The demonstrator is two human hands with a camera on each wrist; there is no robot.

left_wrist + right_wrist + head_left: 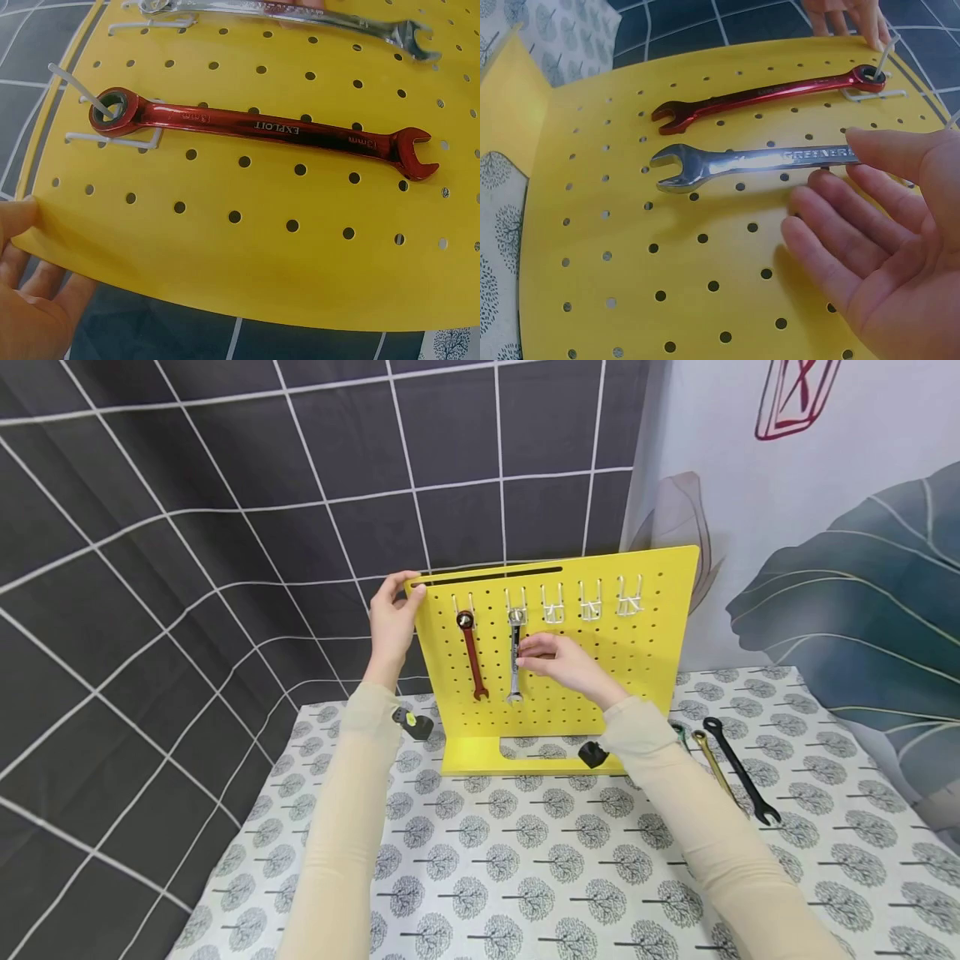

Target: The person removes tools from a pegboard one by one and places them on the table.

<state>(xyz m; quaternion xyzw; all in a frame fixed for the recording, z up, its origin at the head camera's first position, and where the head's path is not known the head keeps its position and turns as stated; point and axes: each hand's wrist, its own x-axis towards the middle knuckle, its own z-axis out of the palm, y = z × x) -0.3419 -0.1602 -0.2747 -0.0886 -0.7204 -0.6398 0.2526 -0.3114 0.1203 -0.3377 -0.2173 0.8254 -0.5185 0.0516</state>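
A yellow pegboard (465, 754) stands upright on its base. My left hand (393, 627) grips its upper left corner, thumb on the front face and fingers behind the edge. From the leftmost hook hangs a red combination wrench (270, 129), ring end up. Beside it a silver combination wrench (750, 159) hangs by its ring end on the second hook, open end pointing down. My right hand (566, 664) pinches the silver wrench's shank between thumb and index finger, its other fingers loosely spread over the board.
Three white wire hooks (552, 614) on the board's right side carry nothing. On the tree-patterned tablecloth (498, 860), right of the board, lie a black wrench (738, 772), a gold wrench (712, 760) and a green one (678, 731), partly behind my right sleeve. A dark grid curtain hangs behind.
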